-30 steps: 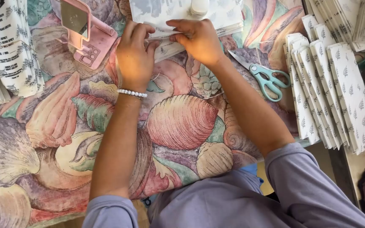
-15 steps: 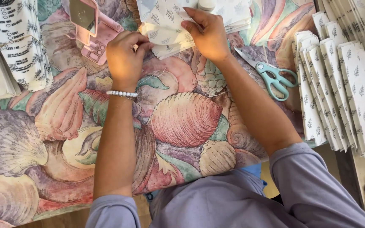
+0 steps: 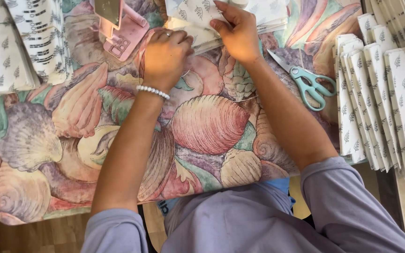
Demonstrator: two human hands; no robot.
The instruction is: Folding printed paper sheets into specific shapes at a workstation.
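Paper [image 3: 198, 21] — a white sheet printed with small grey leaves — lies at the far edge of the table, on a cloth [image 3: 202, 126] patterned with big seashells. Both hands are on it. The left hand [image 3: 165, 56] is curled into a loose fist at the sheet's near left corner, fingers tucked under so the knuckles face up; it seems to pinch the paper's edge, though the grip itself is hidden. A ring sits on one finger and a bead bracelet [image 3: 152, 92] circles the wrist. The right hand [image 3: 237, 33] presses down on the sheet just beside the left, fingers bent and close together, tips on the paper.

A pink punch [image 3: 120, 28] stands just left of the left hand, near the sheet's corner. Teal scissors [image 3: 305, 84] lie shut on the cloth to the right of the right forearm, blades pointing toward the sheet. Further right, a row of folded strips [image 3: 380, 103] of the same leaf paper overlaps along the table edge. A stack [image 3: 5, 51] of like paper rests at the far left — well apart from the hands.
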